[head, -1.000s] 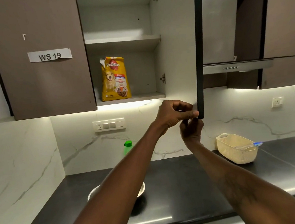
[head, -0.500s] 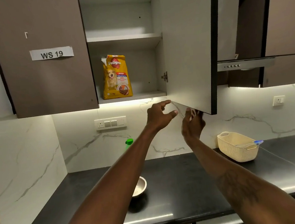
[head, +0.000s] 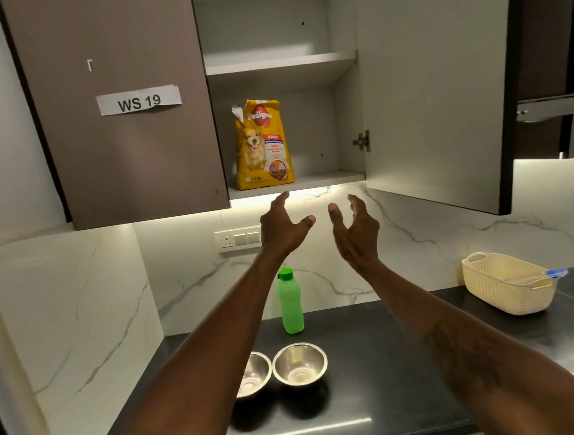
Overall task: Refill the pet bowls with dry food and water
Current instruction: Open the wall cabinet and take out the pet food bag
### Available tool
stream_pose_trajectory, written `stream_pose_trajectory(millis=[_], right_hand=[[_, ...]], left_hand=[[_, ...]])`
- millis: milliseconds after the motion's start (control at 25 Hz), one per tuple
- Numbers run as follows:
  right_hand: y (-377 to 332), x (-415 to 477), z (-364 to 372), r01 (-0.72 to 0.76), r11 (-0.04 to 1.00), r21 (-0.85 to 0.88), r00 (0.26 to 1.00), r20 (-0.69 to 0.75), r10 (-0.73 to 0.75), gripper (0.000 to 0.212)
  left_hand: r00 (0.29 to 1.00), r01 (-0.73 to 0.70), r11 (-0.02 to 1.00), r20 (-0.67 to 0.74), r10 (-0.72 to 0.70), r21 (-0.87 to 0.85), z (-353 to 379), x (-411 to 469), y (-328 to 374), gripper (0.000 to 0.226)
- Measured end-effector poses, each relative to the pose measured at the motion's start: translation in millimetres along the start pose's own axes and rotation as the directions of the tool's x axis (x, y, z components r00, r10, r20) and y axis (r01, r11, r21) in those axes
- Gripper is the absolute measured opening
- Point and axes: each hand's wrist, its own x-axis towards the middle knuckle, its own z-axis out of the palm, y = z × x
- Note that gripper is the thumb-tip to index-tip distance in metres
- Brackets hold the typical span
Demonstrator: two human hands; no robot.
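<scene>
Below the shelf, left hand (head: pixel 285 229) and right hand (head: pixel 357 232) spread, empty. Food bag (head: pixel 262 143) at 12 o'clock: torn top may spill kibble if tipped.

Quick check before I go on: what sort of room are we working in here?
Most likely a home kitchen: a wall cabinet over a dark countertop, a marble-look backsplash with switches, and a range hood at right.

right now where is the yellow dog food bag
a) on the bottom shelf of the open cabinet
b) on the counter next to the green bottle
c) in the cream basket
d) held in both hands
a: the yellow dog food bag stands upright on the bottom shelf of the open cabinet, above the empty left hand and right hand.
</scene>
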Motion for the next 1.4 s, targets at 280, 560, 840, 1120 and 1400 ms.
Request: stream_pose_trajectory(millis=[280, 560, 840, 1120, 1400], right_hand=[[-24, 24, 63, 0.054, 0.998, 0.025, 0.990, 0.129, -0.057, 0.072], [-23, 104, 117, 0.120, 0.992, 0.042, 0.976, 0.176, -0.125, 0.068], [-3, 186, 160, 0.144, 0.985, 0.095, 0.958, 0.237, -0.163, 0.074], [7, 250, 184, -0.051, 0.998, 0.028, 0.855, 0.518, 0.029, 0.107], [13, 278, 211, -0.176, 0.974, 0.141, 0.780, 0.623, 0.051, 0.087]], left_hand=[[0.999, 0.046, 0.995, -0.017, -0.048, -0.089, -47, 52, -40, 0.090], [0.996, 0.067, 0.984, -0.046, -0.076, -0.164, -53, 112, -55, 0.073], [0.997, 0.058, 0.982, -0.043, -0.067, -0.181, -23, 183, -69, 0.081], [0.976, 0.194, 0.963, -0.061, -0.209, -0.188, -8, 233, -90, 0.107], [0.960, 0.280, 0.927, 0.064, -0.273, -0.248, -17, 259, -93, 0.095]])
